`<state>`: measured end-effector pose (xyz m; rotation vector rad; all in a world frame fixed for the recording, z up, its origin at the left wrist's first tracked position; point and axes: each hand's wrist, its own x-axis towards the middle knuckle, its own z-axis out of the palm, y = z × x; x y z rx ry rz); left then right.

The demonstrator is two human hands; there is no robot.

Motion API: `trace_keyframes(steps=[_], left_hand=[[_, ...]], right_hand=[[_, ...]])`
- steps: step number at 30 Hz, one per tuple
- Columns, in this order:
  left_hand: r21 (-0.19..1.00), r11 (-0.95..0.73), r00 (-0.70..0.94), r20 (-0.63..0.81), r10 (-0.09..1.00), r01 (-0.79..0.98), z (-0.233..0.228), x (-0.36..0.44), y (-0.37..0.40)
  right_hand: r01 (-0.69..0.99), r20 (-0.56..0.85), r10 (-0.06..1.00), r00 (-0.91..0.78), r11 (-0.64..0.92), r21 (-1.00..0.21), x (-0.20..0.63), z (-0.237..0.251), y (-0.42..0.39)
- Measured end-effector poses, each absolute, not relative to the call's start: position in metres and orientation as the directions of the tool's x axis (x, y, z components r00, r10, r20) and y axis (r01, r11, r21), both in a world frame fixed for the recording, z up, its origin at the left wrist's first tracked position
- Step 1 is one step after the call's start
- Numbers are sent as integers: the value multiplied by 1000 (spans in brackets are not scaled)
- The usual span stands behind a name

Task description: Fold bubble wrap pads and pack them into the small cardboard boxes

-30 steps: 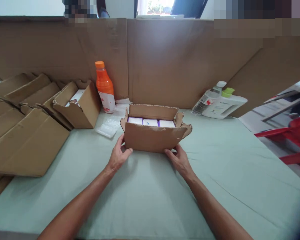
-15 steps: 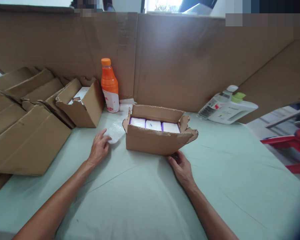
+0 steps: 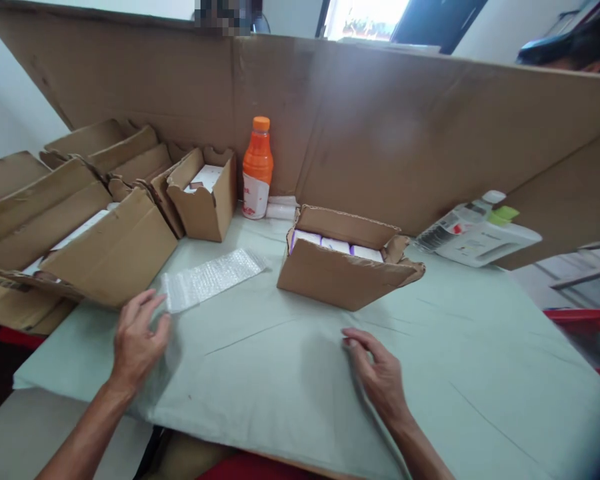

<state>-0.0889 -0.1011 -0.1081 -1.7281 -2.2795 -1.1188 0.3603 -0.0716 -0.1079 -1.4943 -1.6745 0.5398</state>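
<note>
Head view: a strip of clear bubble wrap (image 3: 210, 279) lies flat on the pale green table cover (image 3: 480, 373), left of centre in the frame, slanting from lower left to upper right. The left hand (image 3: 136, 340) rests just below its lower-left end, fingers spread and loosely open, the fingertips at or barely touching the strip's edge; it grips nothing. The right hand (image 3: 380, 373) lies low and right of centre, palm down on the cover, fingers extended and empty, near but apart from the open cardboard box (image 3: 343, 280) above it.

That box sits at the centre, its flaps torn and splayed, with three white packs with purple edges (image 3: 336, 244) packed side by side inside. To its upper left an orange bottle (image 3: 257, 168) stands upright against a tall cardboard screen (image 3: 405, 127) that runs across the upper half of the frame. Left of the bottle is a smaller open carton (image 3: 203, 197), and beyond that, filling the left edge, a heap of flattened and half-open cartons (image 3: 80, 220). On the right, a white jug with a green cap (image 3: 485, 235) lies on its side at the foot of the screen.
</note>
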Motion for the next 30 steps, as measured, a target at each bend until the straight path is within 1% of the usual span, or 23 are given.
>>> trace_keyframes(steps=[2,4,6,8,9,11,13,14,16,17,19,21,23,24,26,28,30], left_hand=[[417,46,-276,510,814,908,-109,-74,-88],[347,90,-252,454,855,933,-112,-65,-74],[302,173,-278,352,894,937,-115,-63,-63],[287,241,-325,294,899,927,-118,-65,-57],[299,264,-351,289,891,917,-119,-66,-56],[341,295,-400,298,866,893,-122,-69,-55],[373,296,-419,309,854,879,-123,-72,-54],[391,291,-423,310,852,873,-124,-73,-54],[474,286,-453,288,844,833,-124,-78,-55],[556,282,-487,263,833,782,-124,-81,-58],[738,274,-572,180,800,616,-120,-88,-66],[849,276,-638,91,765,451,-115,-91,-80],[882,298,-661,20,750,365,-109,-86,-96],[885,297,-642,2,767,358,-108,-79,-103],[881,241,-532,15,847,408,-107,-57,-111],[842,96,-336,105,936,531,-111,-27,-109],[741,-61,-138,204,969,668,-118,1,-101]], right_hand=[[611,369,908,-200,410,-677,323,-99,-71],[604,406,833,-376,553,-574,280,-92,-57],[626,377,788,-486,615,-479,235,-90,-31],[672,302,788,-536,615,-412,194,-91,2],[710,265,809,-525,587,-388,176,-93,19],[802,206,877,-435,481,-354,147,-99,51],[863,174,928,-329,370,-343,129,-103,73],[873,166,938,-304,344,-346,124,-105,79],[861,164,934,-317,356,-363,122,-106,77],[848,165,926,-341,378,-371,125,-106,69],[799,193,895,-402,446,-403,137,-105,42],[714,290,852,-435,523,-465,161,-103,6],[633,428,823,-374,564,-530,198,-99,-33],[622,480,824,-301,552,-556,221,-97,-51],[661,513,849,-125,457,-595,271,-94,-77],[726,480,877,24,315,-612,320,-95,-93],[794,422,901,98,185,-579,359,-102,-102]])
